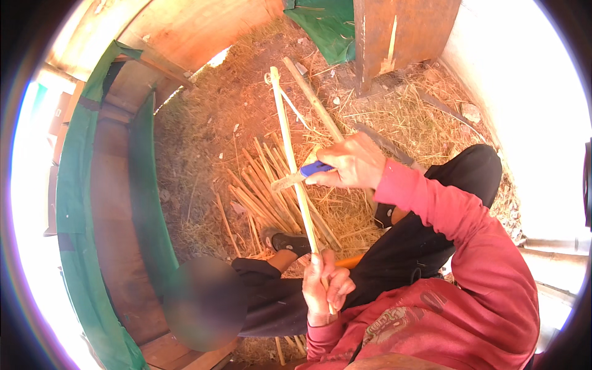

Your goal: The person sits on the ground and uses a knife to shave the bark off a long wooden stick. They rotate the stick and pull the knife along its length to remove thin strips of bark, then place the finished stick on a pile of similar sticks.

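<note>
My left hand (325, 285) grips the lower end of a long pale bamboo strip (288, 145) that rises up the middle of the view. My right hand (350, 163), in a red sleeve, is closed on a blue-handled knife (302, 174) whose blade lies across the strip about halfway up. A second thicker stick (311, 98) crosses behind the strip near its top, where a thin cord is tied. My legs in black trousers (425, 222) and one foot in a dark sandal (288, 242) sit below the strip.
A pile of several split bamboo strips (262, 191) lies on the straw-strewn ground (209, 123). Green sheeting over wooden boards (145, 197) curves along the left. A rusty metal panel (401, 34) stands at the top, a pale wall (524, 92) on the right.
</note>
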`<state>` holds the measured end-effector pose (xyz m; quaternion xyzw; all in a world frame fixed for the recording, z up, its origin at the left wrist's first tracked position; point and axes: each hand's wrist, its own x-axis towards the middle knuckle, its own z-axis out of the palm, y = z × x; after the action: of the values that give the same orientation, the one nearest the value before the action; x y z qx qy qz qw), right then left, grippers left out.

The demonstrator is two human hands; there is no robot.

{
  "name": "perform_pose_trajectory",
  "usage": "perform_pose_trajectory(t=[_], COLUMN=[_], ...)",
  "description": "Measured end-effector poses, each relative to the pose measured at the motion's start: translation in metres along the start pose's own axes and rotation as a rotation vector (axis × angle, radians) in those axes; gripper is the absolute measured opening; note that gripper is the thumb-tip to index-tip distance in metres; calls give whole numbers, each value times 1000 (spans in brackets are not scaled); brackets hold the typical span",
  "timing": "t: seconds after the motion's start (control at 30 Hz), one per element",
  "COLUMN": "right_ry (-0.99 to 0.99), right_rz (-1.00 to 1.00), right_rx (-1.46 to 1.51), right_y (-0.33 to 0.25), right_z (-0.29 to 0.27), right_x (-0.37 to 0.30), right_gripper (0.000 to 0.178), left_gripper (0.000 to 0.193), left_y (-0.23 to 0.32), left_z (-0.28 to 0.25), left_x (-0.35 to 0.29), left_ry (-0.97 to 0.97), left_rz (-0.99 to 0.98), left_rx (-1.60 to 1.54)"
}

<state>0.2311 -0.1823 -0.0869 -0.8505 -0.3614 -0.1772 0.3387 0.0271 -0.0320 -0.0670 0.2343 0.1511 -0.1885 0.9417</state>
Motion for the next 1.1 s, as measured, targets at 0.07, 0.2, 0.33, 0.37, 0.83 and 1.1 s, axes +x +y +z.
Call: perform_pose_trajectory(t=[0.07,0.2,0.33,0.37,0.83,1.1], right_ry=[54,95,283,338,-184,-40], right_rz=[-21,-10,809,872,148,101], right_rx=[-131,-207,-74,-37,213,-156], right_y=[10,27,93,99,-7,10], right_z=[11,15,-23,-35,2,11], right_x=[-2,0,12,15,-4,-4], right_gripper=[54,51,59,62,47,45], left_gripper=[41,41,41,42,42,37], left_y=[3,5,-7,-4,12,11], left_z=[0,3,6,-1,-13,-3], left_x=[4,3,-36,-35,-1,-2], left_ry=[28,95,8,120,-80,43], left_rz=[13,-11,1,27,-44,-138], left_rx=[36,4,122,77,-67,-56])
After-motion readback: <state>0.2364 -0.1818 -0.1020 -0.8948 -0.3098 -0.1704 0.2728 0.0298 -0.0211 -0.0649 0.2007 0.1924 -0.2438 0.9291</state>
